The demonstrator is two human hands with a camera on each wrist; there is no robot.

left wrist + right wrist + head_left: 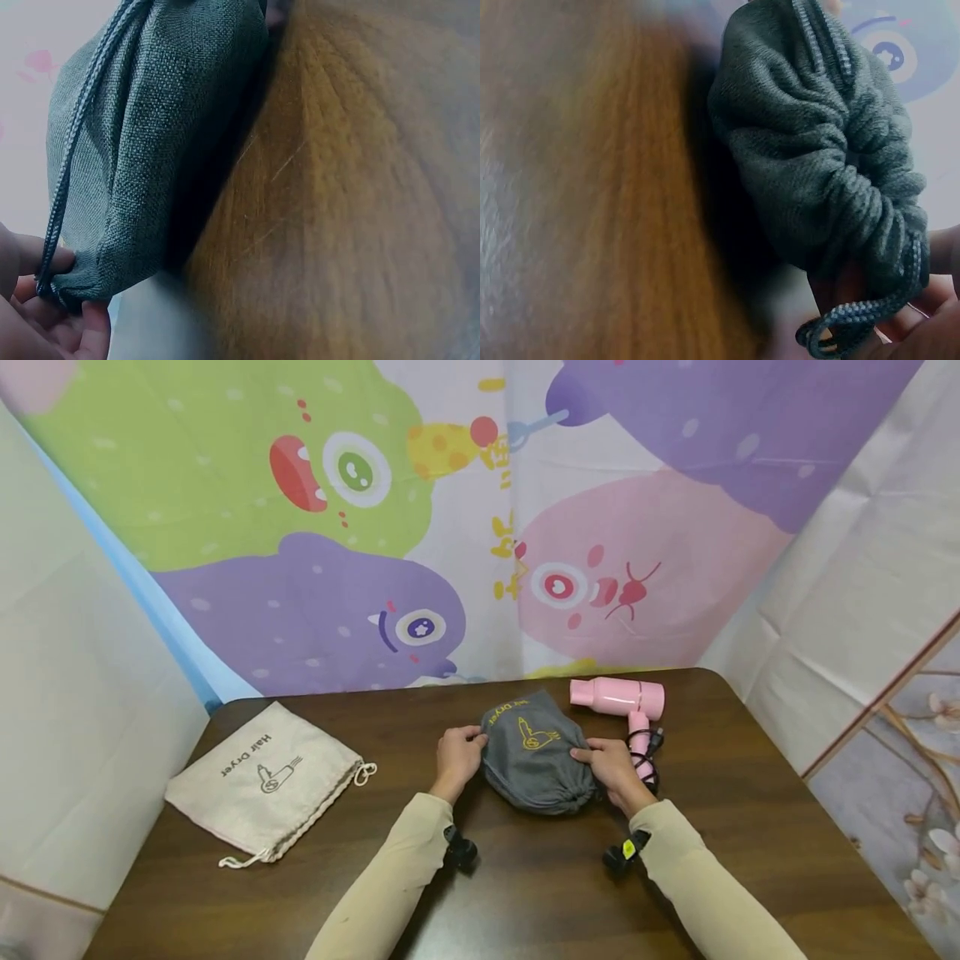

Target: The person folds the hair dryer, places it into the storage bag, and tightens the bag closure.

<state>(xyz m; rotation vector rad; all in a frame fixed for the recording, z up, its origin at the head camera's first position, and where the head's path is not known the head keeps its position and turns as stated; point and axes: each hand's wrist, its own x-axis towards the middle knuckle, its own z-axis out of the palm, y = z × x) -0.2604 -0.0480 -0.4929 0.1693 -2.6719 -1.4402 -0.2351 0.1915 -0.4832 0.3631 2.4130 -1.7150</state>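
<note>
A dark grey drawstring bag (pixel 517 768) with a yellow hair dryer print and lettering is held between both hands in the middle of the head view. My left hand (pixel 458 757) pinches its left corner, where a braided cord (pixel 73 142) runs down to the fingers. At the other side my right hand (pixel 612 770) grips the bag near its gathered mouth (pixel 847 172). A loop of cord (pixel 855 311) hangs by the right fingers. The bag looks bulged, and its contents are hidden.
Behind the right hand lies a pink hair dryer (pixel 618 697), a black cable (pixel 651 760) around its handle. A beige drawstring bag (pixel 262 777) with a hair dryer print lies flat at the left of the brown table (pixel 540 902). A cartoon-printed sheet (pixel 480 635) hangs behind.
</note>
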